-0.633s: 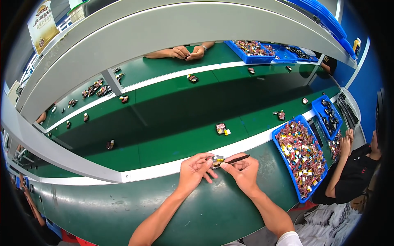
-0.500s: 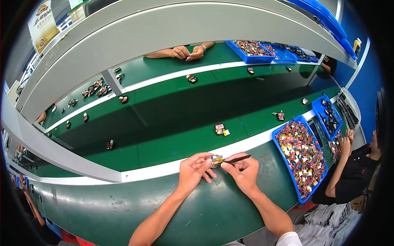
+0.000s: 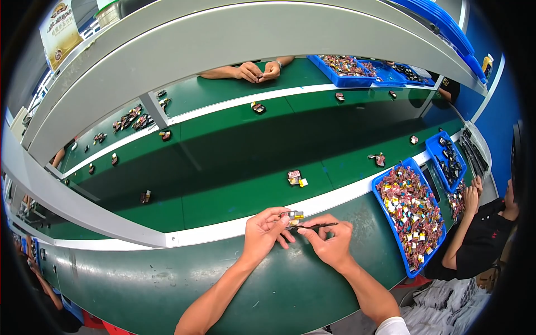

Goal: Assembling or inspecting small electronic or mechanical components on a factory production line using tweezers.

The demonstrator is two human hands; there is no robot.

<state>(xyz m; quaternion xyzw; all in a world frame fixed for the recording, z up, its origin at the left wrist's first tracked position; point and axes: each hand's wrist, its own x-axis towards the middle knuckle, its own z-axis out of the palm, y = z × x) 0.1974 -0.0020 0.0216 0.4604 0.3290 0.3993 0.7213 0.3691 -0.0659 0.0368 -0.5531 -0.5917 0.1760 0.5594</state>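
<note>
Above the near workbench [image 3: 167, 285], my left hand [image 3: 261, 233] is closed, pinching a small electronic part [image 3: 295, 215] with yellow and silver faces between thumb and fingers. From the other side, my right hand [image 3: 332, 243] grips a thin black pen-like tool [image 3: 322, 225], perhaps tweezers. The tool's left end meets the lower edge of the part; its tip is too small to make out. Just beyond my hands, a similar part [image 3: 295, 178] with pink and yellow pieces lies on the green belt [image 3: 234, 204].
To my right stands a blue tray [image 3: 410, 215] heaped with small parts; behind it is a smaller blue tray [image 3: 446, 159] of black pieces. A grey frame beam [image 3: 223, 39] crosses overhead. Across the belt are another person's hands [image 3: 259, 72]; a person in black [image 3: 474, 234] sits at right.
The black tool has tilted flatter, and my right hand has turned slightly with it. My left hand stays nearly still. Parts on the near and far belt lanes have shifted slightly left.
</note>
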